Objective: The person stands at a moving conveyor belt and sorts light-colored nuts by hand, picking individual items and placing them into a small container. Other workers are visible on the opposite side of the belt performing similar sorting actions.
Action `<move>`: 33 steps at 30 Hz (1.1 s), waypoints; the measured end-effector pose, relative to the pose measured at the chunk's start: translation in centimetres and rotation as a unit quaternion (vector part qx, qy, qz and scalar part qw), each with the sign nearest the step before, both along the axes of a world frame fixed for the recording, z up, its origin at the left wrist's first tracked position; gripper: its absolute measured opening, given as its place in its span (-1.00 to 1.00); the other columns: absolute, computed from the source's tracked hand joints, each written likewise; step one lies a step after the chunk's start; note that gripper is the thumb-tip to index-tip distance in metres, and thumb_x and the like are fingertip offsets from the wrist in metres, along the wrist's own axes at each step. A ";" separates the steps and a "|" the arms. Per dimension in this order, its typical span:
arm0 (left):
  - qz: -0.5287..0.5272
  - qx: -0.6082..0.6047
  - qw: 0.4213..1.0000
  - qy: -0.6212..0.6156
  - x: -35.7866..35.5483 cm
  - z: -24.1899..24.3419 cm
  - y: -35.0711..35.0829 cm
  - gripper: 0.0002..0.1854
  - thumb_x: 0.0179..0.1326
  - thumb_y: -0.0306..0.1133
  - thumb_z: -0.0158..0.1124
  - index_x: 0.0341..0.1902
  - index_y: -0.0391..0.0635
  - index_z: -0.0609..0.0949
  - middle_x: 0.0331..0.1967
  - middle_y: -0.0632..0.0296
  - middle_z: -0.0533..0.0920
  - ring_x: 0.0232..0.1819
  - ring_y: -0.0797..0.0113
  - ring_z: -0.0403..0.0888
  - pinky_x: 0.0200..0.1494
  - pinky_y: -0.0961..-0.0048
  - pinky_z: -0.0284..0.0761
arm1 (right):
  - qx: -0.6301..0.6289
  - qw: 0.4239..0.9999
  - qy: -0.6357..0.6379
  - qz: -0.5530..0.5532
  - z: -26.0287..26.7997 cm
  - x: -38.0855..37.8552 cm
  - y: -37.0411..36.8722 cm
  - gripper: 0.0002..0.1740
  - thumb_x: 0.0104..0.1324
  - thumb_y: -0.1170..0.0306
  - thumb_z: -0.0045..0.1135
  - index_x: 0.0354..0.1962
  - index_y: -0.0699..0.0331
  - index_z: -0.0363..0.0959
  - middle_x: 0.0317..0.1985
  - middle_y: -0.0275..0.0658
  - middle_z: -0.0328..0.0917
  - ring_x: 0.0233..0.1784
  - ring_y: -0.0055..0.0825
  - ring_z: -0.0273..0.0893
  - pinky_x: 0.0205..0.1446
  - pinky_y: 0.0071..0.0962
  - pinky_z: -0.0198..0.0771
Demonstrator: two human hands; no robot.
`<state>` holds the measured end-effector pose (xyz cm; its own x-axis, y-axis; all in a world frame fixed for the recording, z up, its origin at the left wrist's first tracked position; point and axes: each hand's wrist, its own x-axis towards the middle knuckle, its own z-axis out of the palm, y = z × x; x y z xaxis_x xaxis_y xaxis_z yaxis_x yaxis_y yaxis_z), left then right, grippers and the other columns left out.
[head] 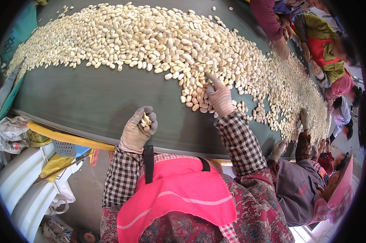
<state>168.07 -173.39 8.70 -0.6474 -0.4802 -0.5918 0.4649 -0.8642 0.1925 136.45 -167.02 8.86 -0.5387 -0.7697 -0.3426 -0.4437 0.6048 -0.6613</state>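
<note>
My left hand [140, 129], in a striped knit glove with grey fingertips, is curled palm up around several beans [145, 122], above the near side of a dark green conveyor belt [88, 94]. My right hand [220, 95], gloved the same way, reaches over the near edge of a broad band of pale beans [170, 42]. Its index finger points into the beans and looks blurred; whether it grips a bean cannot be told. Just left of it lies a cluster of pinker beans [198, 96] on the belt.
Co-workers' gloved hands [304, 120] work at the beans on the right; a co-worker in a grey garment [295, 188] is close at my right. Others stand across the belt, at the upper right. A yellow padded tube [70, 138] runs along the near edge, beside a blue plastic basket [68, 148].
</note>
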 end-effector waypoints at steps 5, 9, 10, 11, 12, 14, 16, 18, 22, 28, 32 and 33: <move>0.002 0.005 1.000 0.003 1.0 0.0 -0.9 -0.72 0.45 -0.20 0.18 0.00 -0.16 0.63 -0.29 0.13 0.66 -0.38 0.27 0.62 -0.40 0.46 0.52 | 0.006 0.999 0.043 -0.006 0.2 0.4 -1.5 -0.46 0.40 0.42 0.03 0.33 0.04 0.31 -0.35 0.05 0.64 -0.37 -0.13 0.59 -0.24 -0.25 0.48; 0.002 0.002 1.000 0.010 1.8 -0.1 -1.7 -0.72 0.46 -0.20 0.17 0.00 -0.16 0.63 -0.29 0.13 0.66 -0.38 0.27 0.61 -0.40 0.47 0.53 | 0.014 0.996 0.049 0.071 0.1 3.7 -2.9 -0.47 0.42 0.37 0.02 0.33 -0.02 0.32 -0.26 0.04 0.66 -0.23 -0.05 0.64 -0.14 -0.17 0.51; 0.002 0.002 1.000 0.015 2.0 -0.1 -2.0 -0.72 0.46 -0.20 0.17 0.00 -0.16 0.63 -0.29 0.13 0.66 -0.38 0.27 0.61 -0.40 0.47 0.53 | -0.026 0.995 0.025 0.089 0.2 4.5 -3.0 -0.49 0.42 0.36 0.03 0.32 0.00 0.34 -0.28 0.02 0.66 -0.26 -0.04 0.65 -0.15 -0.20 0.53; 0.002 0.003 1.000 0.011 2.3 -0.1 -2.1 -0.72 0.46 -0.20 0.17 0.00 -0.16 0.63 -0.29 0.13 0.66 -0.38 0.28 0.61 -0.40 0.47 0.53 | 0.016 0.994 -0.019 0.102 0.3 4.8 -3.2 -0.52 0.43 0.36 0.04 0.29 0.02 0.38 -0.27 0.01 0.67 -0.26 -0.11 0.66 -0.13 -0.24 0.54; 0.002 0.004 1.000 0.007 2.4 -0.1 -2.3 -0.72 0.46 -0.20 0.17 0.00 -0.16 0.63 -0.29 0.13 0.66 -0.38 0.28 0.62 -0.40 0.47 0.54 | 0.036 0.995 -0.062 0.068 0.4 5.0 -3.3 -0.53 0.42 0.36 0.04 0.28 0.04 0.39 -0.24 0.01 0.67 -0.23 -0.16 0.66 -0.09 -0.27 0.54; 0.002 0.007 1.000 0.001 2.8 0.0 -2.6 -0.71 0.46 -0.19 0.17 0.00 -0.16 0.63 -0.29 0.13 0.66 -0.37 0.27 0.62 -0.40 0.46 0.54 | 0.027 0.996 -0.086 0.023 0.6 4.6 -3.2 -0.53 0.42 0.36 0.05 0.27 0.09 0.41 -0.21 0.01 0.68 -0.20 -0.24 0.66 -0.05 -0.32 0.53; 0.002 0.011 1.000 -0.004 3.3 0.0 -2.9 -0.72 0.46 -0.19 0.17 0.00 -0.16 0.63 -0.29 0.13 0.66 -0.36 0.27 0.62 -0.40 0.46 0.55 | -0.005 1.000 0.000 0.004 0.6 3.4 -2.9 -0.54 0.40 0.38 0.06 0.26 0.14 0.43 -0.23 -0.03 0.69 -0.26 -0.32 0.65 -0.08 -0.36 0.54; 0.002 0.014 1.000 0.000 3.8 0.1 -3.4 -0.72 0.46 -0.20 0.17 0.00 -0.16 0.63 -0.29 0.14 0.66 -0.36 0.26 0.63 -0.40 0.46 0.56 | -0.033 0.995 -0.049 -0.086 0.4 2.2 -2.2 -0.55 0.41 0.42 0.04 0.25 0.19 0.45 -0.39 -0.19 0.65 -0.39 -0.53 0.54 -0.23 -0.46 0.49; 0.003 0.003 1.000 0.025 4.5 -0.1 -4.1 -0.72 0.45 -0.20 0.18 0.00 -0.16 0.63 -0.29 0.13 0.66 -0.36 0.26 0.63 -0.39 0.46 0.57 | -0.062 0.978 -0.056 -0.190 -0.2 -0.5 -0.4 -0.64 0.43 0.44 -0.01 0.13 0.27 0.53 -0.54 -0.37 0.51 -0.51 -0.65 0.40 -0.40 -0.58 0.37; -0.004 -0.001 1.000 0.012 5.7 0.1 -5.3 -0.72 0.41 -0.18 0.24 -0.06 -0.14 0.67 -0.29 0.15 0.69 -0.35 0.27 0.66 -0.39 0.48 0.53 | 0.004 0.971 0.163 -0.174 -2.4 -4.0 -0.4 -0.68 0.41 0.32 0.13 0.04 0.29 0.55 -0.33 -0.05 0.67 -0.30 -0.24 0.61 -0.17 -0.30 0.49; 0.003 -0.001 1.000 0.014 6.5 0.1 -6.1 -0.72 0.40 -0.19 0.25 -0.06 -0.15 0.67 -0.31 0.14 0.69 -0.38 0.28 0.65 -0.40 0.47 0.53 | 0.050 0.972 0.153 -0.173 -2.7 -5.1 0.4 -0.68 0.40 0.26 0.13 -0.02 0.29 0.58 -0.29 0.04 0.67 -0.22 -0.10 0.63 -0.09 -0.21 0.48; 0.004 -0.004 1.000 0.015 6.7 0.0 -6.3 -0.72 0.40 -0.19 0.25 -0.06 -0.15 0.67 -0.31 0.13 0.69 -0.39 0.29 0.64 -0.39 0.47 0.53 | 0.049 0.970 0.152 -0.185 -2.7 -5.2 0.7 -0.69 0.40 0.27 0.13 -0.07 0.31 0.60 -0.29 0.01 0.68 -0.22 -0.15 0.64 -0.10 -0.22 0.49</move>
